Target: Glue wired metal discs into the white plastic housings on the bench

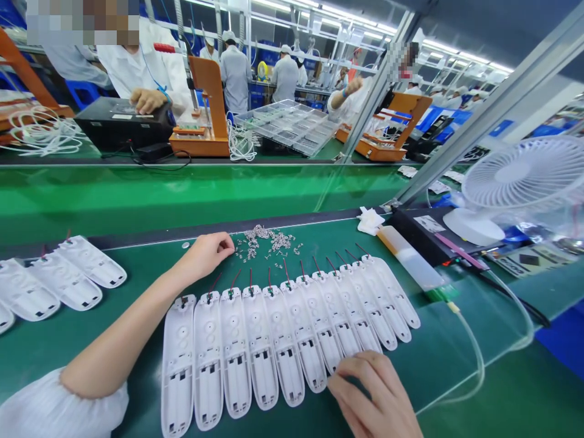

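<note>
Your right hand (376, 395), fingers loosely spread, rests on lower ends of white plastic housings (283, 340) fanned in row on tabletop (456, 359). Push risks shifting row. Left hand (207, 254) pinches at small metal parts (267, 240) behind housings; loose pile scatters easily, red wires (285, 271) snag.

A loose heap of small silvery metal clips (267, 239) lies on the green worktop (456, 353), just behind a fanned row of white shells (283, 340), open side up, side by side.
</note>
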{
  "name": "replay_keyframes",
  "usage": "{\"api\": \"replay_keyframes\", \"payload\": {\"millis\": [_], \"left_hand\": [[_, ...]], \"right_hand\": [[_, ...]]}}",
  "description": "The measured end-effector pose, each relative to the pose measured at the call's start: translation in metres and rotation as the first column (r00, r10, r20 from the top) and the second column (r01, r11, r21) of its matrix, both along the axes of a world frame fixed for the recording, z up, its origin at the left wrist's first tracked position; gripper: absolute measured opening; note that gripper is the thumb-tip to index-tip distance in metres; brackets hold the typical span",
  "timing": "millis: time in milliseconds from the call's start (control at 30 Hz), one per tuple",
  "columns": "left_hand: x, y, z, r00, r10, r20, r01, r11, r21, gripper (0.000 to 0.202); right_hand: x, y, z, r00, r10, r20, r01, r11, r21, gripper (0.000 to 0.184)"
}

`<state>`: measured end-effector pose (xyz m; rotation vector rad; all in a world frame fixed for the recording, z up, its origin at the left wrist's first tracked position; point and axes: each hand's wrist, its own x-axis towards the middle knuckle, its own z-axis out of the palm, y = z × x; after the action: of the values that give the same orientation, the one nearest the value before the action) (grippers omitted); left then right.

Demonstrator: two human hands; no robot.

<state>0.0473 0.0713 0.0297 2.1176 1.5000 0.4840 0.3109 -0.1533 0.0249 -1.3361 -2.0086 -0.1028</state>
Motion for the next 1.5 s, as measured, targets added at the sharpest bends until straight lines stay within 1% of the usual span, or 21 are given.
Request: {"api": "replay_keyframes", "payload": {"millis": [67, 167, 267, 333, 467, 533, 600, 667, 733, 800, 867, 933, 967, 1033, 1100, 1167, 1267, 1367, 1433, 1467, 1500], "left_hand": [[0.000, -0.001, 0.004, 0.998, 0.038, 0.050, -0.038, 0.999, -0.003, 0.022], [0.002, -0.003, 0.009, 0.991, 0.086, 0.104, -0.085, 0.996, -0.012, 0.034], [0.004, -0.006, 0.015, 0.983, 0.120, 0.139, -0.117, 0.993, -0.031, 0.035], [0.005, -0.008, 0.019, 0.972, 0.148, 0.183, -0.138, 0.988, -0.067, 0.036], [0.009, -0.014, 0.027, 0.934, 0.208, 0.289, -0.167, 0.973, -0.160, 0.040], [0.013, -0.018, 0.032, 0.928, 0.205, 0.311, -0.157, 0.972, -0.172, 0.037], [0.018, -0.024, 0.037, 0.931, 0.169, 0.325, -0.119, 0.979, -0.168, 0.033], [0.025, -0.033, 0.042, 0.932, 0.101, 0.349, -0.056, 0.989, -0.134, 0.030], [0.035, -0.046, 0.045, 0.927, 0.003, 0.374, 0.024, 0.997, -0.068, 0.026], [0.047, -0.061, 0.046, 0.913, -0.120, 0.389, 0.131, 0.991, -0.002, 0.020], [0.058, -0.078, 0.044, 0.884, -0.249, 0.397, 0.254, 0.966, 0.042, 0.014], [0.068, -0.094, 0.041, 0.829, -0.368, 0.420, 0.370, 0.925, 0.080, 0.011], [0.071, -0.100, 0.039, 0.800, -0.419, 0.431, 0.415, 0.903, 0.108, 0.010], [0.075, -0.108, 0.038, 0.750, -0.495, 0.439, 0.477, 0.864, 0.161, 0.010], [0.075, -0.112, 0.040, 0.729, -0.528, 0.436, 0.492, 0.847, 0.202, 0.013], [0.074, -0.114, 0.043, 0.719, -0.540, 0.436, 0.494, 0.840, 0.225, 0.014], [0.075, -0.118, 0.046, 0.702, -0.559, 0.441, 0.496, 0.828, 0.260, 0.014], [0.078, -0.122, 0.042, 0.701, -0.575, 0.422, 0.527, 0.816, 0.237, 0.013], [0.076, -0.117, 0.037, 0.735, -0.578, 0.354, 0.552, 0.814, 0.183, 0.007], [0.074, -0.111, 0.035, 0.774, -0.562, 0.290, 0.542, 0.826, 0.156, 0.009], [0.069, -0.102, 0.033, 0.829, -0.522, 0.202, 0.505, 0.853, 0.131, 0.012]], "right_hand": [[-0.003, -0.003, -0.001, 1.000, 0.001, 0.028, 0.000, 1.000, -0.005, 0.034], [-0.003, -0.001, 0.008, 0.991, 0.041, 0.125, -0.039, 0.999, -0.018, 0.037], [-0.003, 0.002, 0.016, 0.981, 0.053, 0.186, -0.053, 0.999, -0.004, 0.039], [-0.004, 0.003, 0.015, 0.979, 0.052, 0.197, -0.054, 0.999, 0.004, 0.039], [-0.006, 0.002, 0.008, 0.977, 0.038, 0.208, -0.047, 0.998, 0.041, 0.043], [-0.006, 0.000, 0.007, 0.967, 0.026, 0.255, -0.043, 0.997, 0.062, 0.048], [-0.006, -0.003, 0.007, 0.940, 0.036, 0.341, -0.061, 0.996, 0.064, 0.054], [-0.005, -0.005, 0.007, 0.910, 0.040, 0.412, -0.077, 0.994, 0.073, 0.059], [-0.004, -0.007, 0.009, 0.891, 0.045, 0.452, -0.091, 0.992, 0.081, 0.060], [-0.003, -0.006, 0.013, 0.901, 0.040, 0.432, -0.081, 0.994, 0.075, 0.055], [-0.004, -0.001, 0.020, 0.949, 0.018, 0.316, -0.038, 0.998, 0.055, 0.043], [-0.006, 0.007, 0.030, 0.991, -0.006, 0.135, 0.001, 0.999, 0.039, 0.027], [-0.009, 0.013, 0.035, 0.999, -0.012, 0.052, 0.010, 0.999, 0.032, 0.021], [-0.014, 0.024, 0.042, 0.998, -0.004, -0.065, 0.006, 0.999, 0.034, 0.016], [-0.020, 0.033, 0.045, 0.992, 0.014, -0.126, -0.009, 0.999, 0.042, 0.015], [-0.023, 0.038, 0.044, 0.987, 0.040, -0.154, -0.033, 0.998, 0.048, 0.014], [-0.025, 0.040, 0.039, 0.986, 0.083, -0.146, -0.076, 0.995, 0.058, 0.014], [-0.023, 0.039, 0.036, 0.985, 0.120, -0.125, -0.117, 0.993, 0.026, 0.014], [-0.019, 0.038, 0.035, 0.988, 0.113, -0.105, -0.114, 0.993, -0.010, 0.014], [-0.015, 0.038, 0.035, 0.990, 0.102, -0.094, -0.104, 0.994, -0.022, 0.015], [-0.011, 0.037, 0.034, 0.993, 0.087, -0.083, -0.090, 0.995, -0.031, 0.015]]}}
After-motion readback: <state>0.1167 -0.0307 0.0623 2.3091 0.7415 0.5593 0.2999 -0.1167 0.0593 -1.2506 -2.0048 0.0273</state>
